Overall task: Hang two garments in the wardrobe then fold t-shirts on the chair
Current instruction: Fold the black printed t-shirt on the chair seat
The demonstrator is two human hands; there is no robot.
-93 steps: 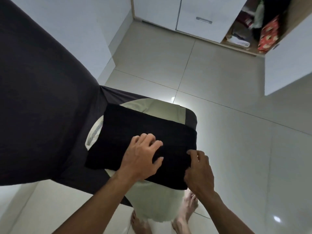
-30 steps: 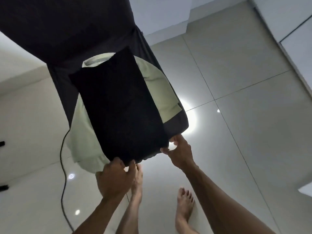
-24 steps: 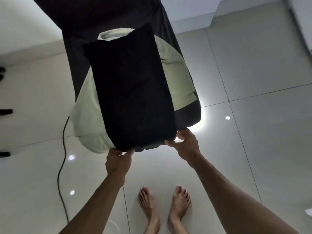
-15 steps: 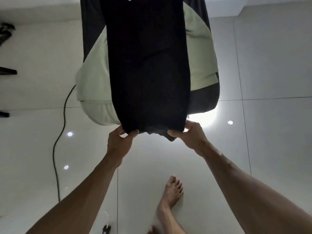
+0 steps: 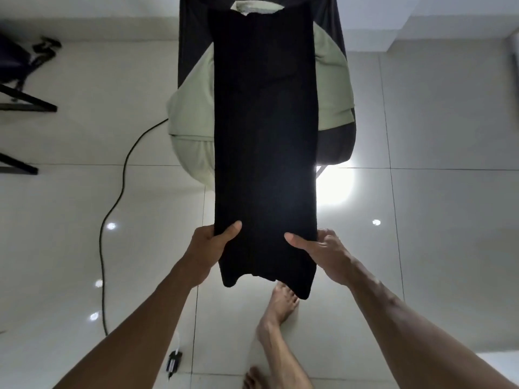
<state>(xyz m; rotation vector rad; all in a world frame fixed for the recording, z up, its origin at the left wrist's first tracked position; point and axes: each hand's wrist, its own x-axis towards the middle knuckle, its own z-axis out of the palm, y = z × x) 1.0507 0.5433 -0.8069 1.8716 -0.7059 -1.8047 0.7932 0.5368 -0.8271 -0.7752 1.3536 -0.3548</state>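
Note:
A black t-shirt (image 5: pixel 265 130), folded into a long narrow strip, lies lengthwise over the chair (image 5: pixel 335 147) and hangs past its front edge toward me. My left hand (image 5: pixel 209 248) grips the strip's left edge near its lower end, thumb on top. My right hand (image 5: pixel 320 248) grips the right edge at the same height, thumb on top. Under the black strip a pale green t-shirt (image 5: pixel 193 119) lies spread on the seat, and a dark garment (image 5: pixel 191 37) covers the chair's back.
A black cable (image 5: pixel 112 209) runs over the glossy tiled floor at the left, ending in a plug (image 5: pixel 173 360). Black furniture legs (image 5: pixel 28 105) stand at the far left. My bare feet (image 5: pixel 280 307) are below the shirt's hanging end.
I have stepped round to the chair's front. Both hands have slid from the strip's end corners up its side edges and drawn it toward me, so its end now hangs below my hands.

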